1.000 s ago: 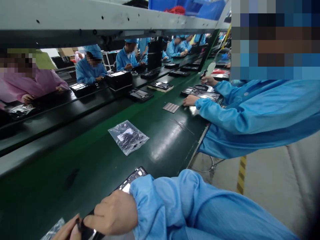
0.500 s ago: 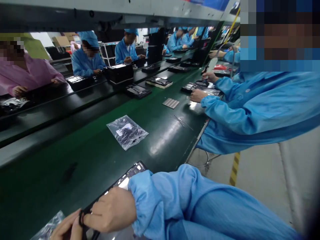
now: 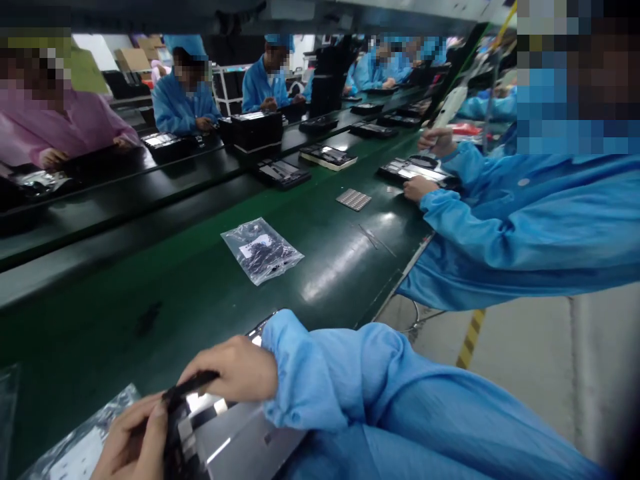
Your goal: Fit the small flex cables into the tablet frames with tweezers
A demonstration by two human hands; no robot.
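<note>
At the lower left, an opened flat electronic device (image 3: 245, 440) with a silver panel and black edges lies in front of me, tilted in the view. My left hand (image 3: 133, 437) pinches one end of a thin black strip (image 3: 193, 385) at the device's corner, thumb against fingers. Across the device reaches my right hand (image 3: 235, 370), its fingers curled over the strip's other end; its fingertips are partly hidden. The far end of the device is covered by my blue sleeve. Beside my left hand lies a clear plastic bag (image 3: 80, 447) with a white label.
Another clear bag of small black parts (image 3: 263, 250) lies on the green bench (image 3: 190, 320). Beyond it are a sheet of small pieces (image 3: 354, 199) and thin metal tools (image 3: 375, 240). A co-worker's hands (image 3: 423, 188) work on a device at right. Several people sit opposite.
My hands have moved apart: the small black loop between my fingertips is now a longer, straighter strip. More of the silver panel shows. The whole view has shifted slightly.
</note>
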